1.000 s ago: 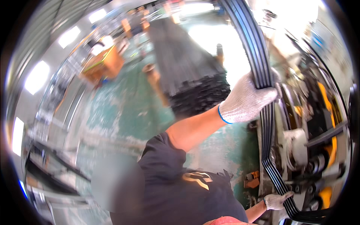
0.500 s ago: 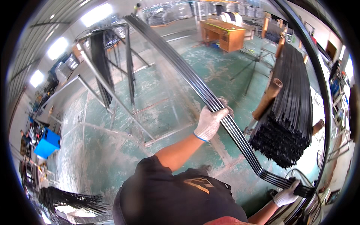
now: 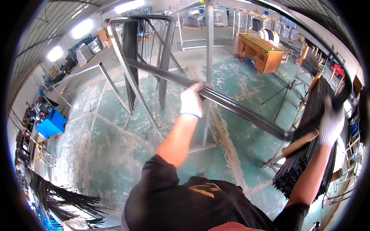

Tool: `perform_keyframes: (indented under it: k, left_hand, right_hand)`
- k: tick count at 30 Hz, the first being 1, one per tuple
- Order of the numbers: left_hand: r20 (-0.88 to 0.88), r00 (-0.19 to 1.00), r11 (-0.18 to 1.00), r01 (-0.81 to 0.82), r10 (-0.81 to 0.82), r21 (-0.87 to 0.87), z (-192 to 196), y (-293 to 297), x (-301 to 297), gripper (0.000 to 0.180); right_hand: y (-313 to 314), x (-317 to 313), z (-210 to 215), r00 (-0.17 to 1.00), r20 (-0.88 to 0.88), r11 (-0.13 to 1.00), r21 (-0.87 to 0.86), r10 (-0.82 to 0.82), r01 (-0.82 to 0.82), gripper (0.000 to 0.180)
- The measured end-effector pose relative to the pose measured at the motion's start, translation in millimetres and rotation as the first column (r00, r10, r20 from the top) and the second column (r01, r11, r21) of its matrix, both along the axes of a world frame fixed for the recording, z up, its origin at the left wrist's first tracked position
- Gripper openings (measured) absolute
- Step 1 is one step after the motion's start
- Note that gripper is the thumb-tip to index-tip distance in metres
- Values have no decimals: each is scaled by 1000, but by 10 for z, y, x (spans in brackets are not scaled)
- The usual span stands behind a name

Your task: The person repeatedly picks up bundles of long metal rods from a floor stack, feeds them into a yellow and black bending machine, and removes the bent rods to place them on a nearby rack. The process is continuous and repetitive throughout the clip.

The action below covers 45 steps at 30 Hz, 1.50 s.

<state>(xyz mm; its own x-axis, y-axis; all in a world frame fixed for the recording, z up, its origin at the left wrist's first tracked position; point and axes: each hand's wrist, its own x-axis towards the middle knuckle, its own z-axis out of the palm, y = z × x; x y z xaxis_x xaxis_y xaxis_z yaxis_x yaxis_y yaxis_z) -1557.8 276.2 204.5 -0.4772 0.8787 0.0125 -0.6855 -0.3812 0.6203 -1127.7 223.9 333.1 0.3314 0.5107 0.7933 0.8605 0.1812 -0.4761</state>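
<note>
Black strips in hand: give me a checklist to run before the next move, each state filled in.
1. Left hand closed around the black strips: ok.
2. Right hand gripping firmly: cannot tell; it is blurred against the strips.
3. Gloves on both hands: ok.
4. Strips bundled together between the hands: ok.
5. Far end clear of the metal rack: cannot tell; they overlap in view.
6. Bend clear of the black stack: cannot tell; depth is unclear.

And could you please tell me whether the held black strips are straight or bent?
Bent: the black strips slope down rightward past the left hand, then turn upward near the right hand.
</note>
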Motion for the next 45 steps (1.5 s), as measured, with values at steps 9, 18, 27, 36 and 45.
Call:
perform_keyframes:
  k: [9, 18, 27, 36, 45]
  left_hand:
    - [29, 991, 910, 106, -128, 402, 249, 1530, -1648, 18]
    - [-105, 994, 996, -10, 20, 92, -1102, 600, -1687, 51]
    - [39, 644, 577, 708, -764, -406, -2144, 990, 1308, 20]
    - [4, 527, 455, 737, -850, -499, -1707, 1177, 4087, 13]
    - [87, 391, 272, 766, -916, -582, -1940, 1093, 5249, 16]
  right_hand:
    - [1568, -2536, 1655, 799, 585, 954, 138, 138, -265, 34]
    - [1440, -1794, -1611, 649, 314, 698, -66, 693, -713, 15]
    - [913, 2778, -2883, 708, 283, 433, -627, -647, 647, 53]
    - [1379, 4030, -3021, 785, 270, 202, -873, -558, 444, 39]
    - [1301, 4924, -3417, 906, 18, 424, -879, -423, 215, 41]
